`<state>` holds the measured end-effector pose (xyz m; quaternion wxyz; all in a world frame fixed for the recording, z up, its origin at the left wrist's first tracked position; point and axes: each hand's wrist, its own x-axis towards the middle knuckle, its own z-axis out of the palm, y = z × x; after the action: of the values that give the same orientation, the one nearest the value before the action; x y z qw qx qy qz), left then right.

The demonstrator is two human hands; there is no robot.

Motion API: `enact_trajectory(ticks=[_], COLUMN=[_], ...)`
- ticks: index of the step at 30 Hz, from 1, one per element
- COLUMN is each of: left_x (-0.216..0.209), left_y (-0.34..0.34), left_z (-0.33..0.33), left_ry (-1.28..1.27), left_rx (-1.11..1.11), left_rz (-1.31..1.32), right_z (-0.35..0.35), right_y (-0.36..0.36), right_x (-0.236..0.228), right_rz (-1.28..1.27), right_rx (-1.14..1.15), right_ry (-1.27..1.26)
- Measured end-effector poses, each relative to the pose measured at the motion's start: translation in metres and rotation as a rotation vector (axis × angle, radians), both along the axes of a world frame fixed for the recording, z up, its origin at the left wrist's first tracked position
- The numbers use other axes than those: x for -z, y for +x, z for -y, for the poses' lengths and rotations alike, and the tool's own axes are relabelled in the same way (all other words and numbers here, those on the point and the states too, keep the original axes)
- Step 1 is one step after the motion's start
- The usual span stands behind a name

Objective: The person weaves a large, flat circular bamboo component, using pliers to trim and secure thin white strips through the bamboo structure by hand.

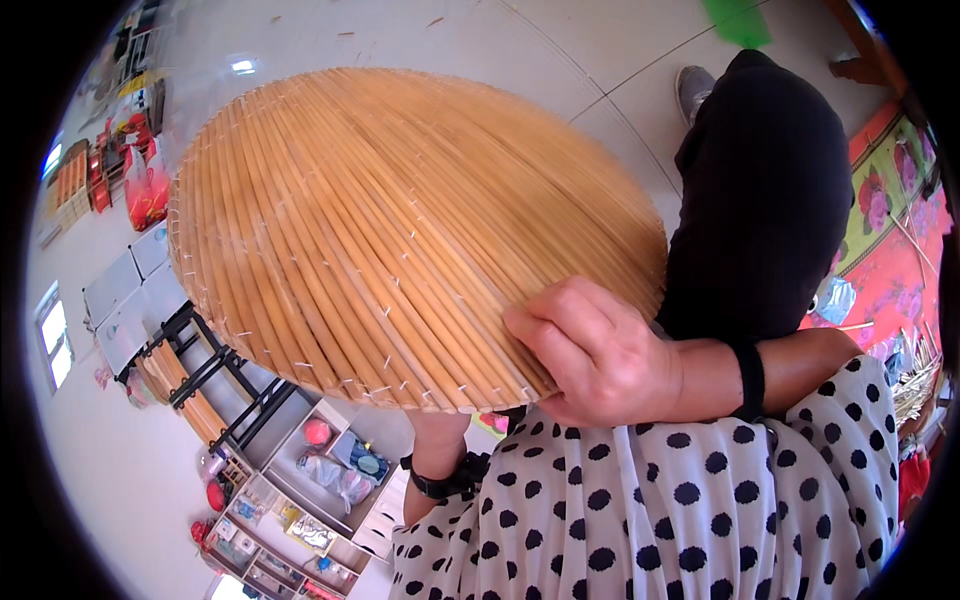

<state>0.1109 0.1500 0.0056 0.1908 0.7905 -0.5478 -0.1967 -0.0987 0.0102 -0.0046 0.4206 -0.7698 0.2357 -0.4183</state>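
Observation:
A large round mat (400, 230) of tan plant stalks, laid side by side and stitched with short white threads, is tilted in front of me. My right hand (590, 345) is closed at its near right edge, fingers curled over the top face and thumb by the rim. Whether a needle or thread is also in those fingers cannot be made out. My left hand is behind the mat near its lower edge. Only the wrist (437, 440), with a black band, shows below the rim, and the fingers are hidden.
My dark-trousered leg (765, 190) is right of the mat. On the far right lie a flowered cloth (875, 205) and loose stalks (910, 390). At left stand a black metal frame (240, 390), shelves with small goods (290, 530) and red bags (147, 190).

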Motion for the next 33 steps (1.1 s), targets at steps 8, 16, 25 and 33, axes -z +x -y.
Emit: enact_trajectory(ticks=[8, 16, 25, 33], left_x=[0.034, 0.040, 0.009, 0.008], left_y=[0.037, 0.051, 0.010, 0.008], left_z=[-0.070, -0.091, -0.023, -0.013], left_ry=[0.260, 0.432, 0.017, -0.026], left_rx=[0.304, 0.372, 0.276, 0.245], left_rz=[0.468, 0.606, 0.360, 0.311], right_z=[-0.004, -0.002, -0.001, 0.000], right_y=[0.002, 0.003, 0.007, 0.007], right_x=[0.005, 0.002, -0.001, 0.000], right_rz=[-0.004, -0.007, 0.008, -0.011], right_rx=[-0.009, 0.011, 0.059, 0.038], right_ry=[-0.055, -0.038, 0.035, 0.021])
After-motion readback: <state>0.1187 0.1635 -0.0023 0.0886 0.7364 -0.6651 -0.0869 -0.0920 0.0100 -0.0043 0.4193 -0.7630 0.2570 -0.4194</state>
